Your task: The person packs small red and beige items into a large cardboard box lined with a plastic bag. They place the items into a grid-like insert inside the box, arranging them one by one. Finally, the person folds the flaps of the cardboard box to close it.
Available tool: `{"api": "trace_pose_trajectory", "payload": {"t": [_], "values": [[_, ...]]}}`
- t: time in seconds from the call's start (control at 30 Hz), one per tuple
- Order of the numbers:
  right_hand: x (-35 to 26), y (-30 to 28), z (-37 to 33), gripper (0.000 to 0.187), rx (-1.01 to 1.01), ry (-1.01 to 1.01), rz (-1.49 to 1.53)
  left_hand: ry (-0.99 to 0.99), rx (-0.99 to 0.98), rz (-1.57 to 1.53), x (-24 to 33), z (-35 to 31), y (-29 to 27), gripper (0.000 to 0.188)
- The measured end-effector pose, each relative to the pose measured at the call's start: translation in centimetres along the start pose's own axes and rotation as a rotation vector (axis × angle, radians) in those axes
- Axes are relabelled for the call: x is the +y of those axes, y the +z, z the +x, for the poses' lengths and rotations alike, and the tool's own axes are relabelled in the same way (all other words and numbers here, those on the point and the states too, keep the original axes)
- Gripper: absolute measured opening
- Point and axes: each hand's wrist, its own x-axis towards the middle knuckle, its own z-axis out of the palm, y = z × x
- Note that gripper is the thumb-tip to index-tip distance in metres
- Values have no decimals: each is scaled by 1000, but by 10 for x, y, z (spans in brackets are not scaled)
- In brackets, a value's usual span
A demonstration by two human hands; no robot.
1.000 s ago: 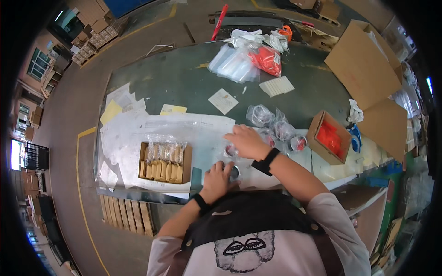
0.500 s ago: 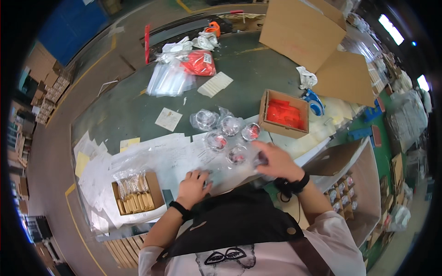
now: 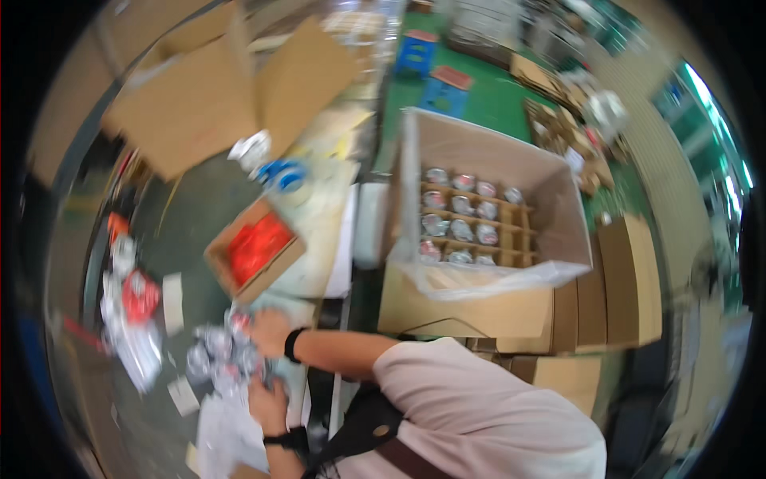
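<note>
Several round, clear-wrapped items, like small glass jars or cups with some red in them, stand clustered on the table. My right hand reaches across from the right, its fingers closed against the item at the cluster's near side, though motion blurs them. Below it, my left hand touches the cluster's lower edge; its fingers are smeared and partly hidden. To the right, a large plastic-lined carton with cardboard dividers holds several similar wrapped items.
A small box of red packets is beside the cluster. A blue tape dispenser and a large open carton lie farther off. Clear bags are at the left, blue stools beyond the lined carton, and folded cardboard at the right.
My view has swung right, bringing the lined carton to the centre and the table to the left. Both hands have come closer together at the wrapped items.
</note>
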Motion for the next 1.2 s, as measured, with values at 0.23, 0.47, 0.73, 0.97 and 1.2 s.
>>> {"api": "trace_pose_trajectory", "payload": {"t": [0.23,0.47,0.73,0.97,1.2], "values": [[75,-179,-112,37,-251,-57,1307,-11,-21,-401,-47,-14,5,47],[333,-413,-301,43,84,724,412,75,-264,-330,66,-89,-62,54],[593,-329,-364,58,-166,1234,111,-47,-396,-849,336,-108,-32,40],[572,-297,-381,94,-181,1217,154,426,-743,-469,490,-87,29,47],[470,-419,-451,36,635,862,915,853,-925,101,630,-89,209,52]]}}
